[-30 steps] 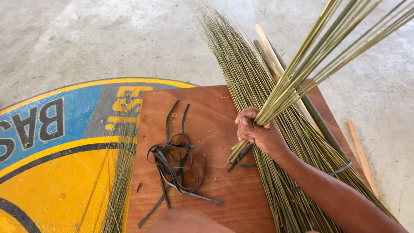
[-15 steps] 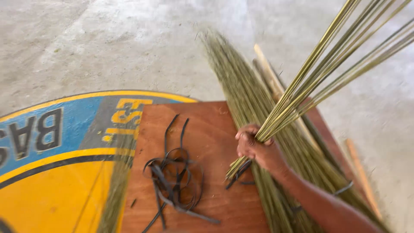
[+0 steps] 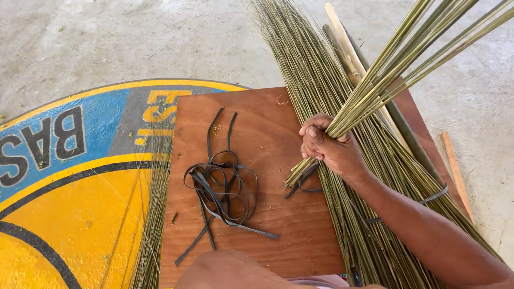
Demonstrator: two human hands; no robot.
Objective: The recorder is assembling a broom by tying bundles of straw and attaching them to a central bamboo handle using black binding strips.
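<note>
Head view | right hand (image 3: 331, 149) fingers closed around raised stick bundle (image 3: 396, 75), not yet tied | black straps (image 3: 222, 187) loose on board (image 3: 257, 134) at 9 o'clock | left hand unseen

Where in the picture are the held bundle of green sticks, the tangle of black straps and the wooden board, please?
bundle of green sticks (image 3: 375, 96), head view, on the stalks above the right hand.
tangle of black straps (image 3: 222, 187), head view, on the looped middle.
wooden board (image 3: 267, 134), head view, on a bare patch.
</note>
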